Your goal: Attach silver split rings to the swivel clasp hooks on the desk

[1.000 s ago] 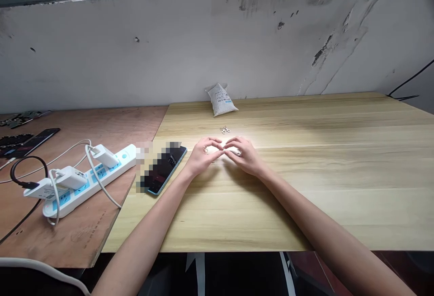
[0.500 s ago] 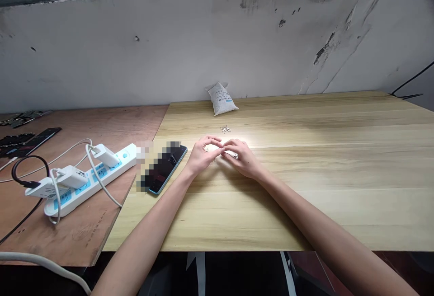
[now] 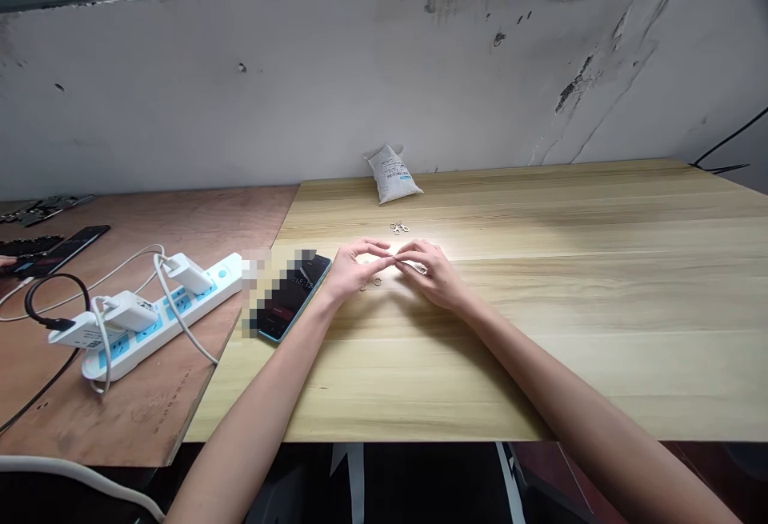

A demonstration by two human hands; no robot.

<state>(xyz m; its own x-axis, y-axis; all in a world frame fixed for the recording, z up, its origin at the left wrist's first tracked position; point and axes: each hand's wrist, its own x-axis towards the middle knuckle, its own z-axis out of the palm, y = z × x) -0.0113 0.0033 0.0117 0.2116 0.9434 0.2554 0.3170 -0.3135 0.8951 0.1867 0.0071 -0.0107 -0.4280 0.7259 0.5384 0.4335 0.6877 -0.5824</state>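
Delicately, left hand and right hand are pinching closed, object indiscernible | nearby ring is looking light, stiff, slippery; grip rim

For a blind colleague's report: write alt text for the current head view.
A person's left hand and right hand meet at the fingertips over a pale wooden table; anything held there is too small to make out. Small metal rings lie by the left hand, metal pieces beyond. A phone lies left, a plastic bag behind.
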